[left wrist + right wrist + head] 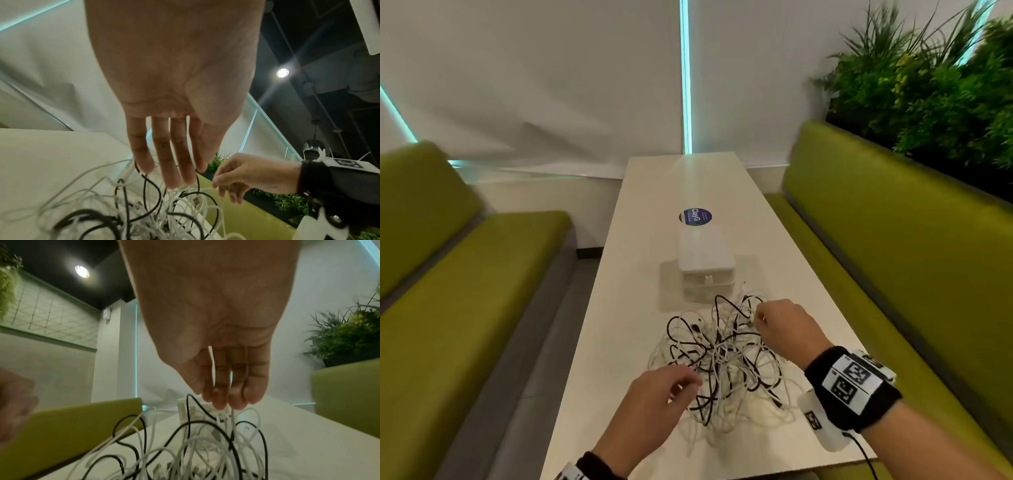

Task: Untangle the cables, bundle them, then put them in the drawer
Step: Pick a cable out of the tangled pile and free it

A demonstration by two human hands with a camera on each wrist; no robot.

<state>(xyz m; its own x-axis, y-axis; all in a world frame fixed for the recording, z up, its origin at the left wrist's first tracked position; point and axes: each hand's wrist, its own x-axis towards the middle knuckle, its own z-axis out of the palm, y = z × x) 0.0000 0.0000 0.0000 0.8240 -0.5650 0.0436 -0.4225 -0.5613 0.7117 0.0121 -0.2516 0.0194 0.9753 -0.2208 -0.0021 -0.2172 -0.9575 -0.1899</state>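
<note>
**Both hands at the cable tangle on the tabletop**

Head view: a round dark-blue sticker [695,217] on the long white tabletop [619,308] reads "ClayG"; its smaller print is too fine to read. Just in front of it stands a small white plastic drawer box [705,270], and nearer the person lies the tangled heap of thin black and white cables [726,359]. The left hand [654,401] sits palm-down at the near left edge of the heap, fingers loosely bent toward the strands. The right hand [784,325] is at the far right of the heap, fingers curled, pinching a white strand. Black wristbands with square black-and-white marker tags [854,380] circle the wrists. Green padded benches [893,257] flank the tabletop.

Left wrist view: the left hand [174,81] has its fingers [141,154] straight and slightly spread, tips down among the cables [144,211], gripping nothing. The right hand [246,175] pinches a white strand opposite.

Right wrist view: the right hand [216,321] points down, fingers [255,386] bunched around a white strand that runs into the cables [195,451].
</note>
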